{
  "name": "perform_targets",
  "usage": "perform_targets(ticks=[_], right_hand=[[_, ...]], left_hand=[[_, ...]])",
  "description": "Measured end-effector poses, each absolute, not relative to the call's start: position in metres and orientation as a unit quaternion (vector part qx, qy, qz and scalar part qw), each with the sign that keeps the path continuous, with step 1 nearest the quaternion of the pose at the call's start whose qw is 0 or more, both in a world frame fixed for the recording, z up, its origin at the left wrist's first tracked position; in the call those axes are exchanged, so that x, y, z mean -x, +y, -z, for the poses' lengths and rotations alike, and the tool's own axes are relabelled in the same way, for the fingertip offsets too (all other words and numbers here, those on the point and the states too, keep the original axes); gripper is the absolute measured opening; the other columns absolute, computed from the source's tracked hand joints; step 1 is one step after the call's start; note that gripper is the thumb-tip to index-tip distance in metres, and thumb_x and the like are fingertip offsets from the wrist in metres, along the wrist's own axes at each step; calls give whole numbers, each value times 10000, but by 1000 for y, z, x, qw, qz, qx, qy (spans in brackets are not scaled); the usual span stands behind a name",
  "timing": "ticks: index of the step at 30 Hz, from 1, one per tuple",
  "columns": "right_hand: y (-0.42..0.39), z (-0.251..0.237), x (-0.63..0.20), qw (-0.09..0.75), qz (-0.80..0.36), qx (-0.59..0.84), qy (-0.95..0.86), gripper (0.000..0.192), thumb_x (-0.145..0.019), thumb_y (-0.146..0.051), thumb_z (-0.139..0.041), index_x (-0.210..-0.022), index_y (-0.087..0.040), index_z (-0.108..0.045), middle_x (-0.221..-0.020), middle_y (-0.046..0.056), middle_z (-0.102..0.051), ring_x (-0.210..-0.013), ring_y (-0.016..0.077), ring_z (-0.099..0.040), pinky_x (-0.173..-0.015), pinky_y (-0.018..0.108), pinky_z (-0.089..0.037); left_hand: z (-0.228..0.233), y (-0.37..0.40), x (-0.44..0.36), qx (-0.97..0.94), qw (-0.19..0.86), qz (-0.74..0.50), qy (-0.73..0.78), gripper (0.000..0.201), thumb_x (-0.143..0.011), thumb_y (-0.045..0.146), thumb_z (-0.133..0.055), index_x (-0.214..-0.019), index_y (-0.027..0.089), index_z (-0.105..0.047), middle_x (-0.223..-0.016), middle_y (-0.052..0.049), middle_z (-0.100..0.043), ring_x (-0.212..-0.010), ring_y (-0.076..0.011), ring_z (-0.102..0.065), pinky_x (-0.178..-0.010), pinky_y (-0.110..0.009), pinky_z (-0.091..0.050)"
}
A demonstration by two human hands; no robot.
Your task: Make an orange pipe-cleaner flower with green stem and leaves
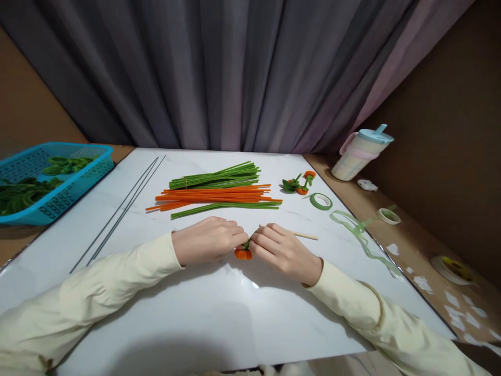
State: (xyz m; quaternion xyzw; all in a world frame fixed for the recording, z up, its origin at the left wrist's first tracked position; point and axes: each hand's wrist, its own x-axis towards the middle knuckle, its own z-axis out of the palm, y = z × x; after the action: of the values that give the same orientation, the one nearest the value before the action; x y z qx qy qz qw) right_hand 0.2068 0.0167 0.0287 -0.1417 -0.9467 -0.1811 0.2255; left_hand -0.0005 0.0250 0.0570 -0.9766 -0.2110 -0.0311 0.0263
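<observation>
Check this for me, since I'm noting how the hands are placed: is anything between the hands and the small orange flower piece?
Nothing visible. The left hand and right hand both pinch the orange flower directly. The wooden stick lies behind the right hand, off to the side.
</observation>
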Motion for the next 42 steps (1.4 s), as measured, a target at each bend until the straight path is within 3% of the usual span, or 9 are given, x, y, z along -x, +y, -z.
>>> perform_targets(ticks=[7,10,24,32,35,38,42], right_hand=[[19,-28,-209,265,221,117,-931,179,-890,-72,-414,-838,-104,-582,-811,78,-627,-772,177,-540,-634,310,-412],[20,-28,-210,264,241,96,-929,148,-881,-87,-445,-832,-92,-584,-785,81,-622,-755,180,-544,-628,315,-419],[22,-41,-216,193,135,107,-966,275,-925,-84,-324,-826,-70,-579,-673,56,-524,-620,147,-420,-586,271,-386],[18,-60,-212,50,69,157,-984,296,-907,-92,-303,-742,-125,-546,-686,46,-508,-599,140,-431,-526,265,-322],[17,-64,-208,62,-12,189,-980,286,-892,-113,-332,-695,-131,-539,-666,44,-515,-544,123,-412,-502,262,-307],[13,-63,-204,177,-141,241,-944,303,-886,-152,-355,-655,-130,-550,-613,36,-516,-521,109,-415,-507,247,-328],[7,-57,-198,254,-462,373,-764,275,-861,-264,-475,-646,-130,-582,-447,-19,-490,-406,88,-448,-466,227,-363]], left_hand=[[-52,30,3,953,-174,142,-203,163,-831,67,-368,-810,149,-507,-731,-37,-552,-667,-135,-499,-606,-218,-380],[-51,29,0,944,-201,165,-204,166,-873,123,-362,-801,145,-509,-720,-36,-549,-646,-127,-494,-607,-213,-386],[-53,20,0,977,3,83,-195,260,-779,-37,-297,-803,138,-488,-716,-39,-543,-598,-147,-483,-527,-248,-381],[-47,10,-7,963,132,110,-208,226,-810,7,-301,-713,160,-436,-598,-11,-500,-464,-137,-441,-394,-259,-291],[-46,4,-12,935,231,157,-218,238,-812,6,-328,-658,161,-421,-542,-6,-472,-436,-137,-431,-368,-258,-254],[-48,0,-16,902,304,195,-238,250,-807,17,-392,-606,166,-401,-500,8,-427,-425,-130,-418,-359,-250,-228],[-50,1,-18,880,338,228,-242,255,-809,44,-443,-592,169,-395,-490,19,-401,-431,-120,-405,-363,-241,-215]])
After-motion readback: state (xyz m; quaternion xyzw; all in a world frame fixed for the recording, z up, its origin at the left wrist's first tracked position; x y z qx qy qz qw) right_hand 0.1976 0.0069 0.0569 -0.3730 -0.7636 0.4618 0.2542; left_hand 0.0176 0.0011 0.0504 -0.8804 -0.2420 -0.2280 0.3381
